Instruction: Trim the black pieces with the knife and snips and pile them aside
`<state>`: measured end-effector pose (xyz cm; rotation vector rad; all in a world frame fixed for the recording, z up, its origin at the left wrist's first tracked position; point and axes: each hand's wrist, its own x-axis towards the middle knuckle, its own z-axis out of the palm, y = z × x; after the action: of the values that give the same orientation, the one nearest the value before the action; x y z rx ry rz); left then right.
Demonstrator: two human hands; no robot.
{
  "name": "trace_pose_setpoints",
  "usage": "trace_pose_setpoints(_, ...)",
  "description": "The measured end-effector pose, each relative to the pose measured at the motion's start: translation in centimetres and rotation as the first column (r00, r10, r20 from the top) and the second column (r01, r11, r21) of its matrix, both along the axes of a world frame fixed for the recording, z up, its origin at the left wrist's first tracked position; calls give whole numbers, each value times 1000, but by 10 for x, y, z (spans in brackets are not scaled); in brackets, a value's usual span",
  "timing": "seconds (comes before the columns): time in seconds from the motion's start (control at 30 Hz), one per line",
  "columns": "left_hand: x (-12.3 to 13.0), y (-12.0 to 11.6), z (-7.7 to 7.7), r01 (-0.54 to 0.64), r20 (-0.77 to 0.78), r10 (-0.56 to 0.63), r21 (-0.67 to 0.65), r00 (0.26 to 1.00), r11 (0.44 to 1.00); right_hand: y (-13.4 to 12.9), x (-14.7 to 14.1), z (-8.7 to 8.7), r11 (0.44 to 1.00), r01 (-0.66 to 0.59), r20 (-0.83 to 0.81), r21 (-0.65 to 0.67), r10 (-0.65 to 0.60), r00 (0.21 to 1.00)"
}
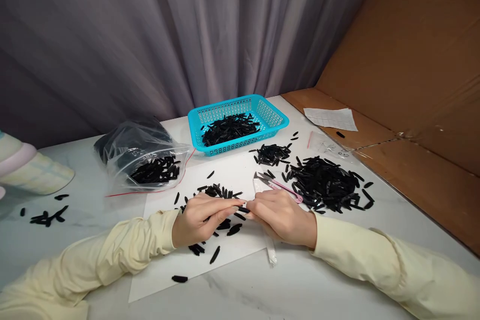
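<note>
Both hands are on the same tiny thing here: the left hand (204,215) has one end of a slim black strip (243,209) pinched between thumb and fingers, and the right hand (283,212) is gripping the other end. The strip is up over a flat, smooth white sheet (165,265), which has a bunch of loose black pieces (234,230) scattered on it, long and narrow with kinda jagged edges and a matte, fuzzy look. Pink-handled snips (287,189) with pointy blades lie just beside the right hand.

Farther right there's a big messy heap (326,185) of the same stuff, with a smaller pile (272,154) just behind it. More sits in a turquoise plastic basket (247,141) with perforated walls and rounded corners, plus a crinkly clear zip bag (129,147) on the left. Tabletop (232,285) is glossy white with faint grey marbling; soft pleated grey curtain (225,25) behind.
</note>
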<state>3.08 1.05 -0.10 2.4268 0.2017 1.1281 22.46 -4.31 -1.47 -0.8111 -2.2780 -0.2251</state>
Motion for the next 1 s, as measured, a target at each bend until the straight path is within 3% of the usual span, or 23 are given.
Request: trace_pose_setpoints(1.0,-2,1,-5,53,-33,-52,40,998,998,-3,1,1,997,-41,-67,-70,36,997)
